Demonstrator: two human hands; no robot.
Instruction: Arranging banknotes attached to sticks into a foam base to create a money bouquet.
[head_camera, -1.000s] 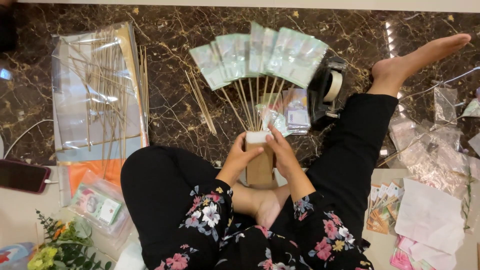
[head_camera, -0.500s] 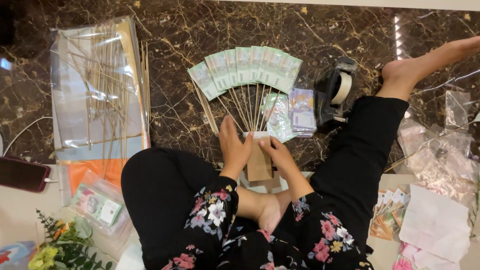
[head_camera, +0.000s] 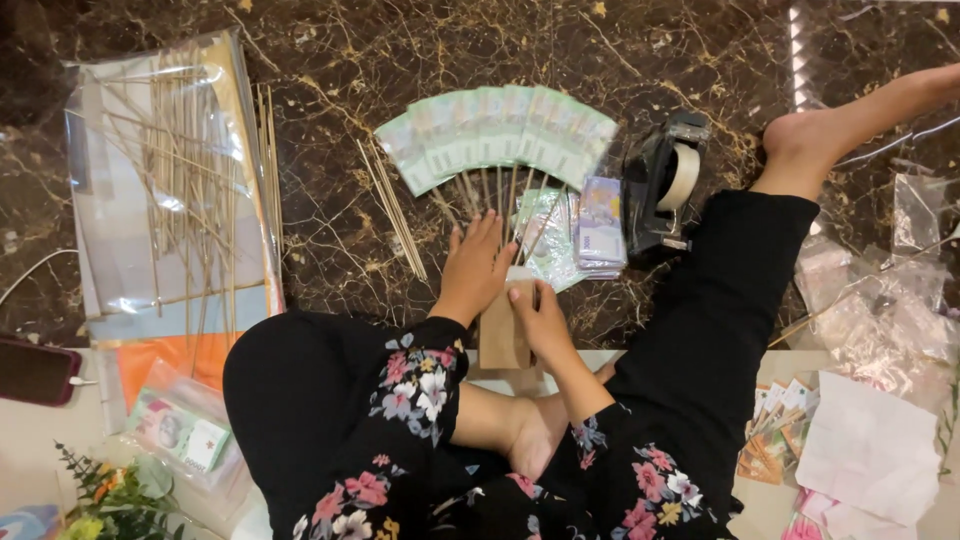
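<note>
Below, in the head view, a fan of banknotes (head_camera: 500, 130) mounted on thin sticks is seen lying flat on the dark marble floor (head_camera: 350, 60), its sticks converging toward a small brown card (head_camera: 503, 330). The left hand (head_camera: 478, 268) is laid flat with fingers spread over the lower ends of the sticks, just above the card. The right hand (head_camera: 540, 318) is pressed against the card's right edge, thumb and fingers closed on it. Loose skewers (head_camera: 392, 208) are seen just left of the fan, apart from it. A small stack of notes (head_camera: 598, 228) lies right of the sticks, and a black tape dispenser (head_camera: 662, 180) stands just beside that stack. Far left, a clear plastic sheet (head_camera: 165, 180) is covered with more skewers. A phone (head_camera: 35, 370) lies at the left edge, and a packet of notes (head_camera: 180, 430) is seen below it. At lower right, a white paper (head_camera: 870, 445) lies beside further notes (head_camera: 775, 430). A bare foot (head_camera: 810, 135) is stretched out at upper right.
</note>
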